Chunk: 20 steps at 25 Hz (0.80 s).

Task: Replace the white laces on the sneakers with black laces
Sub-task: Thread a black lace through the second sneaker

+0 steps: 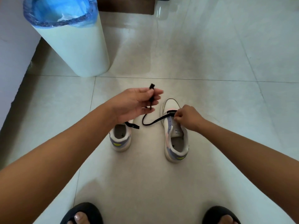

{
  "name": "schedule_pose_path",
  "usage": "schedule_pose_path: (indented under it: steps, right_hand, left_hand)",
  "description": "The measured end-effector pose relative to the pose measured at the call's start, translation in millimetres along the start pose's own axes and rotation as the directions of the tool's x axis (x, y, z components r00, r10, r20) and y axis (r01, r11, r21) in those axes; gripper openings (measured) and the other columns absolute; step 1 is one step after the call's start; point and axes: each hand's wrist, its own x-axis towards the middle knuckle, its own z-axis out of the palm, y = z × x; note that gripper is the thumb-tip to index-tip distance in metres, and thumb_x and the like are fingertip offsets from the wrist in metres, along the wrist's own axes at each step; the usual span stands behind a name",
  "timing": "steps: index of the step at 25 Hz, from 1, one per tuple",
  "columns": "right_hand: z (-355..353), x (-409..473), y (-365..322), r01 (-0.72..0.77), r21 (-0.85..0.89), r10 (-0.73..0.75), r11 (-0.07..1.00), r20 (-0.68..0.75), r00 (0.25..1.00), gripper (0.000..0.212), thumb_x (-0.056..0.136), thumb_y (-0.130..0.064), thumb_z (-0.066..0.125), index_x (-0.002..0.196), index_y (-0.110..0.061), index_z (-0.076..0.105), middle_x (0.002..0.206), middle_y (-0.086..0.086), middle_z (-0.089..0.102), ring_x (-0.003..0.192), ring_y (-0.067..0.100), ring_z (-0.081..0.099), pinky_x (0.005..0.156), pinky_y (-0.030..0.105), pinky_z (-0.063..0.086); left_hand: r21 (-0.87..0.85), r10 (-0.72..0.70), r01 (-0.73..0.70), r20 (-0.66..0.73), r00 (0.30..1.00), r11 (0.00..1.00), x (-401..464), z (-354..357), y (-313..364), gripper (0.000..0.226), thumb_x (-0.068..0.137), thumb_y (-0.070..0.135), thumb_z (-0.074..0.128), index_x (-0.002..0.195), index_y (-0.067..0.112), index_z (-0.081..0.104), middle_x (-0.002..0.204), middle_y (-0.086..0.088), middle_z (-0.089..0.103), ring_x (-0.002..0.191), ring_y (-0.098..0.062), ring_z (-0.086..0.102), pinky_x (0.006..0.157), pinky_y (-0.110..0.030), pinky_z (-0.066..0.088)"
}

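Two sneakers stand on the pale tiled floor (202, 46), toes pointing away from the person bending over them. I take the right sneaker (175, 131) as my landmark: it is white with lilac and pink panels and a yellow mark at the heel, and its tongue lies bare along most of its length.

A black lace (153, 122) crosses the lowest eyelets near that sneaker's toe and trails off to the left of it in a loose loop over the floor. The right hand (187, 118) sits on top of the sneaker at the eyelets, its fingers curled tight and pinching at the lace end or the eyelet edge; which of the two I cannot tell. The left hand (137, 104) hovers up and to the left of the sneaker, palm turned up, thumb and forefinger pinching the other end of the lace, whose tip sticks up above the fingers.

The left sneaker (120, 137) stands just left of the landmark, partly under the left wrist, with a black lace end lying across its opening.

Well beyond and to the left stands a white bin (76, 46) lined with a blue bag. Nearer than the sneaker, at the bottom, two feet in dark sandals (84, 212) show.
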Motion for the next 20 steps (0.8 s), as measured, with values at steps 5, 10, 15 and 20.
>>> schedule_pose_path:
  steps: [5, 10, 15, 20]
  right_hand:
    - [19.0, -6.2, 3.5, -0.031, 0.18, 0.056, 0.983, -0.137, 0.989, 0.017, 0.086, -0.017, 0.062, 0.096, -0.017, 0.074, 0.095, 0.006, 0.043, 0.103, 0.028, 0.046, 0.079, 0.023, 0.032]
    - [23.9, -11.2, 0.3, -0.036, 0.328, 0.089, 0.944, -0.148, 0.985, 0.016, 0.087, -0.022, 0.063, 0.099, -0.017, 0.073, 0.099, 0.003, 0.04, 0.107, 0.023, 0.043, 0.083, 0.02, 0.031]
    - [25.4, -9.2, 1.5, -0.054, 0.361, 0.109, 0.931, -0.136, 0.985, 0.015, 0.088, -0.023, 0.063, 0.098, -0.019, 0.073, 0.101, 0.003, 0.04, 0.109, 0.023, 0.041, 0.085, 0.022, 0.033]
    - [27.7, -7.9, 3.7, -0.063, 0.382, 0.117, 0.922, -0.118, 0.986, 0.015, 0.088, -0.026, 0.063, 0.099, -0.021, 0.072, 0.102, 0.002, 0.04, 0.11, 0.023, 0.04, 0.088, 0.023, 0.034]
  left_hand:
    - [0.052, -0.083, 0.122, -0.479, 0.874, 0.991, 61.8, 19.8, -82.9, 0.012, 0.096, 0.014, 0.053, 0.099, 0.008, 0.063, 0.071, 0.0, 0.051, 0.057, -0.009, 0.043, 0.048, -0.015, 0.041]
    - [-0.127, -0.091, 0.017, -0.61, 0.787, 0.992, 84.8, 29.2, -105.7, 0.022, 0.086, -0.01, 0.059, 0.072, 0.007, 0.055, 0.072, -0.006, 0.056, 0.063, -0.016, 0.059, 0.07, -0.023, 0.054]
    - [0.015, -0.003, 0.017, -0.639, 0.769, 1.0, 85.1, 33.4, -111.9, 0.025, 0.082, -0.011, 0.062, 0.07, 0.01, 0.058, 0.068, -0.005, 0.059, 0.065, -0.017, 0.06, 0.077, -0.03, 0.055]
    - [0.064, 0.046, -0.011, -0.585, 0.81, 0.998, 85.3, 31.8, -110.0, 0.022, 0.081, -0.01, 0.063, 0.073, 0.011, 0.059, 0.071, -0.006, 0.061, 0.07, -0.019, 0.064, 0.075, -0.027, 0.056]
